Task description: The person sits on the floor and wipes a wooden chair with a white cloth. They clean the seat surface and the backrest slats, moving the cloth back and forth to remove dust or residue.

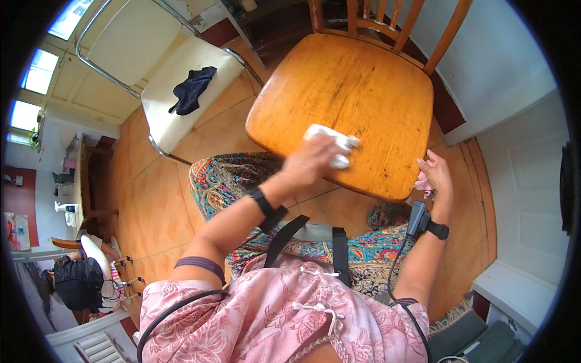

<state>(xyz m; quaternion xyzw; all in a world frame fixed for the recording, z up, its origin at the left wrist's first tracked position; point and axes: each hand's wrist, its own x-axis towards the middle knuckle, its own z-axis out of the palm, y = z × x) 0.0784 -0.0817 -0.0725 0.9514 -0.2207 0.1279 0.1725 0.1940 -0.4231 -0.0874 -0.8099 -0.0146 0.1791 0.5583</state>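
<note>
A wooden chair with an orange-brown seat [354, 90] stands before me, its spindled back at the far side. Dark scratches and stains run along the grain. My left hand [311, 161], slightly blurred, presses a crumpled white cloth [320, 131] onto the near left part of the seat. At the seat's right front corner, my right hand [439, 174] has its thumb near the edge and a bunched pink cloth [424, 183] under its fingers. How firmly it grips the seat edge itself is hidden.
A cream chair with a chromed tube frame [186, 86] stands to the left, a black cloth [193, 90] lying on its seat. Further left are a table with a spray bottle [66, 208] and a seated person [79, 281]. A white door [522, 181] is at right.
</note>
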